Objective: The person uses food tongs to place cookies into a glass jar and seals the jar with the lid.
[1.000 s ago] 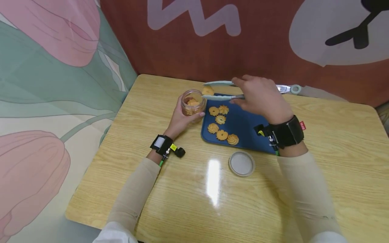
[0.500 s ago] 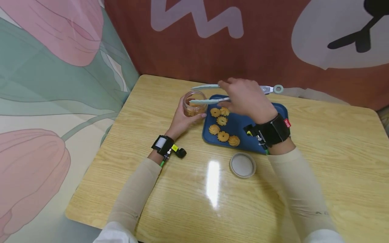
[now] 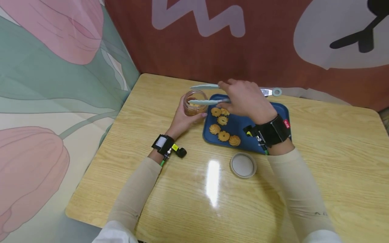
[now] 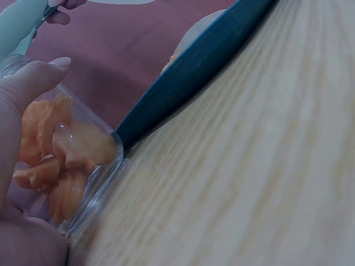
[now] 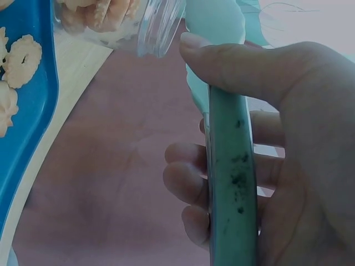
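My left hand grips a small clear jar holding several orange cookies; the jar stands on the wooden table just left of a blue tray. My right hand holds pale green tongs by the handle, their tips over the jar's mouth with nothing visible between them. Several swirl cookies lie on the left part of the tray. In the left wrist view the tray's edge touches the jar's base.
A round jar lid lies on the table in front of the tray. Painted partition walls close off the back and left. The table's left and near edges are in view.
The tongs carried a cookie left over the jar; the cookie is no longer between the tips. My right hand moved left. My left hand kept its hold on the jar.
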